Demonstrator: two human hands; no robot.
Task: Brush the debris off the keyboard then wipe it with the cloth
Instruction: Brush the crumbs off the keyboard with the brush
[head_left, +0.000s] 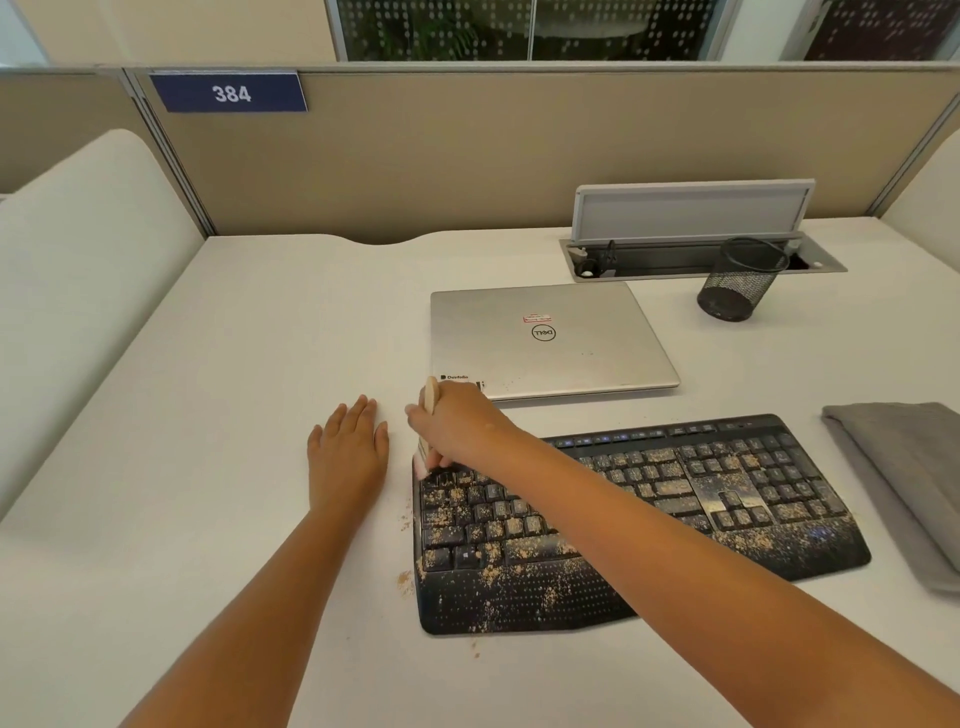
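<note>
Open desk on your left, crowded on your right

Left of the keyboard (639, 519) only your flat left hand (347, 457) rests on the bare desk (208, 415) — beyond the keyboard the closed laptop (550, 340) blocks the way, the folded cloth (904, 478) lies just right, and the mesh cup (737, 280) stands farther back

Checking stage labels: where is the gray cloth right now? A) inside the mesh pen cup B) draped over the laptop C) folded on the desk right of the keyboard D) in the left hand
C: the folded gray cloth lies untouched on the desk, right of the keyboard, while the right hand holds the brush at the keyboard's left end and the left hand rests flat on the desk.
</note>
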